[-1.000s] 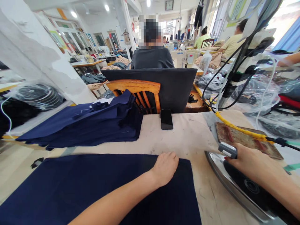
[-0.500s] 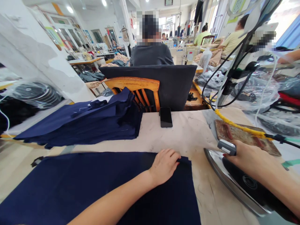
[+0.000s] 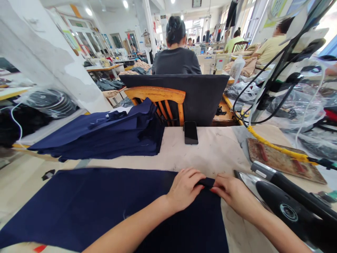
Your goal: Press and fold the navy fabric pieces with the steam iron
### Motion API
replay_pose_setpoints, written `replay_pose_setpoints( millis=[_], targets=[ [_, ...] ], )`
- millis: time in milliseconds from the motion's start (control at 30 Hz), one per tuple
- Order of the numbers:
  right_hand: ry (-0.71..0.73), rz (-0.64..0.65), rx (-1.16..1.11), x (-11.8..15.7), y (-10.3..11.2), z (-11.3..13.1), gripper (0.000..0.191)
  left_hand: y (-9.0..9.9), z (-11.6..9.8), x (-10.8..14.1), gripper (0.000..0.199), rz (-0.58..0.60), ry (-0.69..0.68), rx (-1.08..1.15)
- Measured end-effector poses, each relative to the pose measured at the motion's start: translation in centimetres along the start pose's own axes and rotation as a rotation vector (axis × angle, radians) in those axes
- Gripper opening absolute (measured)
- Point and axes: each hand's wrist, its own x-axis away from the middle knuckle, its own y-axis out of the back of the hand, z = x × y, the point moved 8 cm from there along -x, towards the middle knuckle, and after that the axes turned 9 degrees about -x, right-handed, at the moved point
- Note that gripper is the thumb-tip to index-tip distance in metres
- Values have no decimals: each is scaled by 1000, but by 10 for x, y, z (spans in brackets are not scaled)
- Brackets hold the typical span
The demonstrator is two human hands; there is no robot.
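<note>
Right hand [image 3: 233,194] has left the iron's handle since the earlier frames and come across to the far right corner of the navy fabric panel [image 3: 105,207], where it meets the left hand [image 3: 185,188]. Both hands pinch the same small fold of cloth at that corner, fingertips close together, nearly touching each other, each closed on the fabric's edge. Navy panel lies flat on the near part of the worktop [image 3: 216,151], spreading from the corner toward the left edge of view. Steam iron [image 3: 284,207] now sits unheld just right of the right wrist, dark handle up, shiny soleplate edge near the cloth. Brown iron rest [image 3: 284,160] lies behind it, with a yellow-wrapped hose [image 3: 273,146] running across it. Smartphone [image 3: 191,133] lies face up at the far edge of the worktop, well apart from the hands. Stack of navy fabric pieces [image 3: 105,135] sits far left. Wooden chair [image 3: 158,100] stands behind the worktop; a person in a dark top [image 3: 176,61] sits beyond, back turned.
</note>
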Motion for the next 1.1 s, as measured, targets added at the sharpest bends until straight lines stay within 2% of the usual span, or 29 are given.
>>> replay_pose_setpoints(
  millis=[67, 133, 300, 400, 567, 700, 800, 933, 1000, 1100],
  targets=[
    [-48, -13, -76, -1, 0, -9, 17, 5, 4, 5, 28, -59, 15, -7],
    [-93, -11, -113, -2, -4, -19, 20, 8, 3, 10, 27, -93, -24, -34],
    [-191, 24, -197, -7, -21, -44, 31, 4, -10, 16, 14, -72, -190, -126],
    [-192, 32, -217, -12, -22, -51, 36, 4, -17, 15, 14, -70, -252, -146],
    [-175, -72, -64, -20, -5, -54, 29, 6, -28, 21, 18, -52, -351, -131],
    [-169, -138, 65, -17, -1, -53, 18, 3, -38, 40, 18, -40, -462, -174],
    [-170, -181, 85, -3, 1, -51, 15, -4, -45, 55, 18, -6, -515, -197],
    [-168, -261, 48, 35, 1, -47, 20, -11, -48, 65, 17, 9, -507, -209],
    [-115, -327, 42, 60, -2, -40, 18, -11, -48, 65, 16, -7, -492, -216],
    [38, -396, 89, 95, -16, -24, 11, -12, -48, 65, 17, -28, -489, -210]
  ],
)
